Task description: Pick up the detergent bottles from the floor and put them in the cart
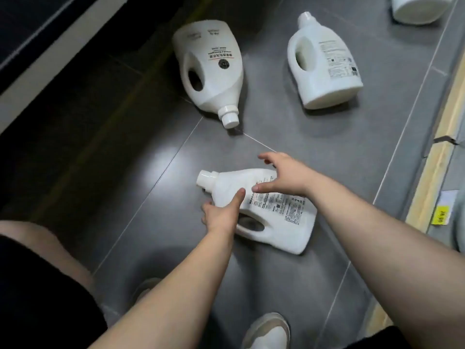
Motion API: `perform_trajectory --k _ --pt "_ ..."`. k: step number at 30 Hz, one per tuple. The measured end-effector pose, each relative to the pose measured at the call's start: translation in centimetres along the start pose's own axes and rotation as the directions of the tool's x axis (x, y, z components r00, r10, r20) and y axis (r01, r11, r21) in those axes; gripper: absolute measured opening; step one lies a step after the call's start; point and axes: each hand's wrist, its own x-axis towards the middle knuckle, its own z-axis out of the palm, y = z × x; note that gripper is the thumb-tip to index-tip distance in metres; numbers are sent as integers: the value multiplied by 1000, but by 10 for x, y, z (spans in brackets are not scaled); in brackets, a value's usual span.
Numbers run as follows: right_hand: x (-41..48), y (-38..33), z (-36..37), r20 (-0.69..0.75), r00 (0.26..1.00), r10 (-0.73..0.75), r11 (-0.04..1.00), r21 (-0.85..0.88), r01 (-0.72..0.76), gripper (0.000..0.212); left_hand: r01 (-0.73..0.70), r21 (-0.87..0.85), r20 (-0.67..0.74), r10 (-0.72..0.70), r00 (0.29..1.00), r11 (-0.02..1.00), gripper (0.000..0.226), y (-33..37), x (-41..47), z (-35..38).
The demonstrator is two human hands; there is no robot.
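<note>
Nearest bottle (264, 210): lies flat on the grey tiled floor (327, 152), just ahead of the person's feet; long axis runs from cap at upper left to flat base at lower right; printed label faces up, handle hole on the near edge.
Left hand (221, 215): grip partly closed at the handle end of the nearest bottle, thumb lying up the bottle's neck side, fingers curled at its near edge; whether they hook through the hole I cannot tell.
Right hand (284, 177): grip spread wide, palm down over the bottle's upper body, thumb tip on the label, fingers past the far edge.
Far-left bottle (211, 69): on its side, cap pointing toward the person.
Far-right bottle (324, 64): on its side, cap pointing away.
Fourth bottle (417, 8): only part shows at the top right edge.
Material: smooth white plastic, rounded shoulders, ribbed screw caps.
Floor: glossy, thin pale grout lines.
</note>
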Motion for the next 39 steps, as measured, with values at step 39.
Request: perform_trajectory --k 39 --pt "-2 47 104 58 877 477 586 723 -366 83 -311 261 355 208 912 914 74 33 68 -23"
